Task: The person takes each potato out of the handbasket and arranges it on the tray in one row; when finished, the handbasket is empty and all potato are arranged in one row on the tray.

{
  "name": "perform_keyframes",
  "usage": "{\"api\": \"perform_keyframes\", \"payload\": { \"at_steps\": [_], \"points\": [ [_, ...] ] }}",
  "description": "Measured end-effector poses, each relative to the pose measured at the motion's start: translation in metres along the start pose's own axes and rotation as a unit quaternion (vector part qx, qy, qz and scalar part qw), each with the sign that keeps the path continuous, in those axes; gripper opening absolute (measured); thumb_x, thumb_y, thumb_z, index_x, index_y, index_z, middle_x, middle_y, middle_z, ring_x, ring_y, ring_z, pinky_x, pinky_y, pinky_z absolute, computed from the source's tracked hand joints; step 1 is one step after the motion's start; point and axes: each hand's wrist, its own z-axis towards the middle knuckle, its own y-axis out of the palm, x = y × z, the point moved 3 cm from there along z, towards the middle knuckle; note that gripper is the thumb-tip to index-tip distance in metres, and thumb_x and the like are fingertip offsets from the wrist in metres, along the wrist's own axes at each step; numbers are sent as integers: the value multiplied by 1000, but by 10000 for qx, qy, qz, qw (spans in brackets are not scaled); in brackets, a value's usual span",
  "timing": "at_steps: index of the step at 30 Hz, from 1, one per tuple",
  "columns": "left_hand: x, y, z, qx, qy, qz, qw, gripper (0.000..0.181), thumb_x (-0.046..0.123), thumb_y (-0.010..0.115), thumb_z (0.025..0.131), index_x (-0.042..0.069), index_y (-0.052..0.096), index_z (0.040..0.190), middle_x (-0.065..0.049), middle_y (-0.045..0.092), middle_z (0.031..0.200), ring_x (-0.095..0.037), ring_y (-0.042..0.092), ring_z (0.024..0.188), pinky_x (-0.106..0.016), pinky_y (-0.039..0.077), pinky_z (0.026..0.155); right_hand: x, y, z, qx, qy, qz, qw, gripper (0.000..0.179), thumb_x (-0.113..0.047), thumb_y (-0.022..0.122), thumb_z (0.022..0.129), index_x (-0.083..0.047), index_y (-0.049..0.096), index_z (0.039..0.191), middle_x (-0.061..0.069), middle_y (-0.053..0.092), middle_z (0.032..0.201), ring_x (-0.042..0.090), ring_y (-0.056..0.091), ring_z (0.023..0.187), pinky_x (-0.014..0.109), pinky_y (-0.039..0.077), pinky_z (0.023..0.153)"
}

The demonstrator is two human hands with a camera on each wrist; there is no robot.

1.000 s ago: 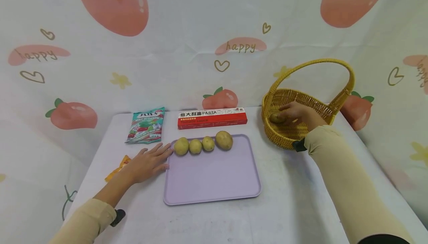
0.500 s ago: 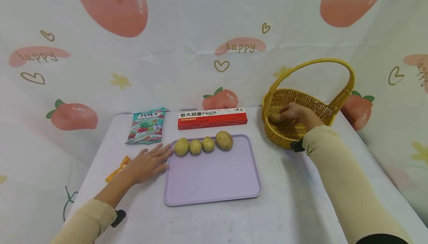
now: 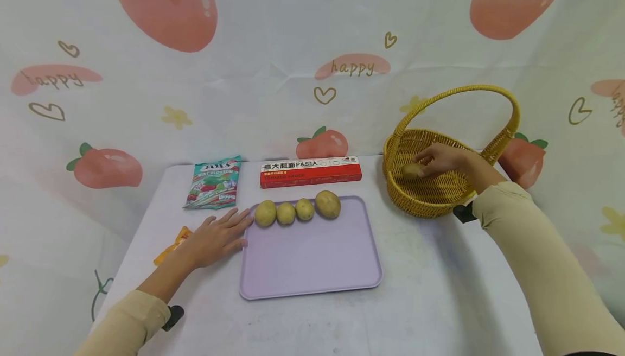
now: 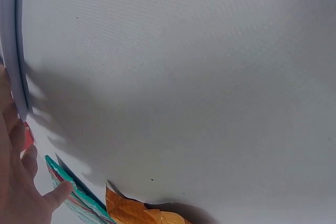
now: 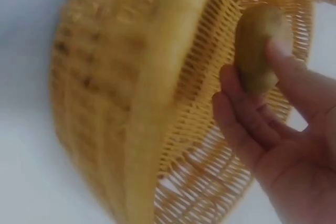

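My right hand (image 3: 443, 159) pinches a small brown potato (image 3: 413, 171) inside the yellow wicker basket (image 3: 415, 204). In the right wrist view the thumb presses one side of the potato (image 5: 256, 51), with fingers on the other side, and the basket's rim (image 5: 168, 51) stands to its left. Fingers spread, my left hand (image 3: 215, 239) lies flat at the left edge of the lilac tray (image 3: 312, 261), its fingertips at the rim. Along the tray's back edge sits a row of several potatoes (image 3: 266, 213), the rightmost potato (image 3: 327, 204) being the largest.
A red and white pasta box (image 3: 311, 172) lies behind the tray. To its left is a green candy bag (image 3: 213, 183). An orange packet (image 3: 173, 246) is partly hidden behind my left forearm. The basket's tall handle (image 3: 461, 90) arches over my right hand.
My right hand has taken hold of the potato and shifted it slightly right within the basket, wrist and forearm swinging right. The left hand stays at the tray's edge.
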Motion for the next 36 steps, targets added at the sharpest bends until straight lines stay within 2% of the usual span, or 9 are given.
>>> {"api": "perform_keyframes", "payload": {
  "at_steps": [5, 8, 11, 13, 17, 21, 26, 30, 36],
  "points": [
    [0, -2, 0, -29, 10, -9, 10000, 65, 46, 54, 100, 16, 36, 155, -9, 33, 160, -39, 26, 147, -71, 27, 108, -6, -7, -18, 287, -315, -155, 9990, 56, -9, 69, 94, 16, 45, 139, 38, 50, 133, 31, 61, 108, 43, 56, 87],
    [0, -5, 0, -8, 24, 32, 10000, 65, 45, 54, 100, 16, 37, 155, -9, 34, 160, -40, 26, 147, -71, 27, 108, -11, -9, -27, 485, -552, -433, 9964, 56, -11, 71, 92, 13, 49, 138, 33, 54, 133, 39, 55, 120, 51, 49, 97],
    [-1, -7, 0, 17, 39, 53, 10000, 65, 45, 55, 100, 16, 37, 155, -10, 34, 160, -40, 27, 147, -71, 27, 107, -18, -9, -34, 534, -769, -477, 9945, 56, -11, 72, 91, 12, 50, 138, 30, 56, 134, 43, 47, 130, 58, 39, 104],
    [-1, -6, 0, 7, 42, 33, 10000, 65, 45, 55, 100, 16, 37, 155, -10, 34, 160, -39, 27, 147, -71, 27, 108, -23, -7, -36, 464, -929, -384, 9938, 56, -9, 73, 91, 13, 50, 137, 29, 56, 135, 43, 47, 130, 59, 40, 105],
    [-1, -2, 0, -46, 35, -8, 10000, 65, 45, 53, 101, 16, 35, 156, -10, 32, 160, -39, 26, 147, -71, 26, 108, -35, -2, -37, 269, -1354, -471, 9893, 57, -7, 75, 88, 15, 51, 135, 29, 56, 136, 40, 52, 126, 52, 47, 100],
    [-1, 0, 0, -11, 27, -25, 10000, 65, 46, 53, 100, 17, 36, 156, -9, 33, 160, -39, 26, 147, -71, 26, 108, -52, 8, -33, 36, -1691, -363, 9849, 54, -7, 77, 86, 11, 56, 133, 25, 58, 134, 36, 56, 122, 50, 50, 97],
    [-2, 1, 1, -18, 11, -20, 10000, 65, 47, 53, 100, 17, 35, 156, -9, 33, 160, -39, 25, 148, -71, 26, 108, -73, 27, -25, -185, -1925, -266, 9808, 50, -10, 78, 86, 3, 61, 132, 14, 64, 126, 29, 58, 116, 52, 49, 99],
    [-2, 1, 1, -47, 15, 16, 10000, 66, 47, 53, 100, 17, 35, 156, -9, 33, 160, -39, 25, 147, -71, 26, 108, -88, 48, -12, -363, -2071, -166, 9775, 47, -9, 78, 86, 1, 63, 129, 12, 65, 122, 29, 59, 111, 45, 52, 97],
    [0, -1, 1, -32, 11, 18, 10000, 65, 45, 55, 100, 16, 36, 155, -10, 33, 160, -39, 26, 147, -71, 27, 108, -101, 88, 13, -891, -2024, -28, 9752, 41, -1, 75, 86, 0, 65, 125, 14, 63, 119, 25, 66, 93, 32, 56, 83]
  ]
}}
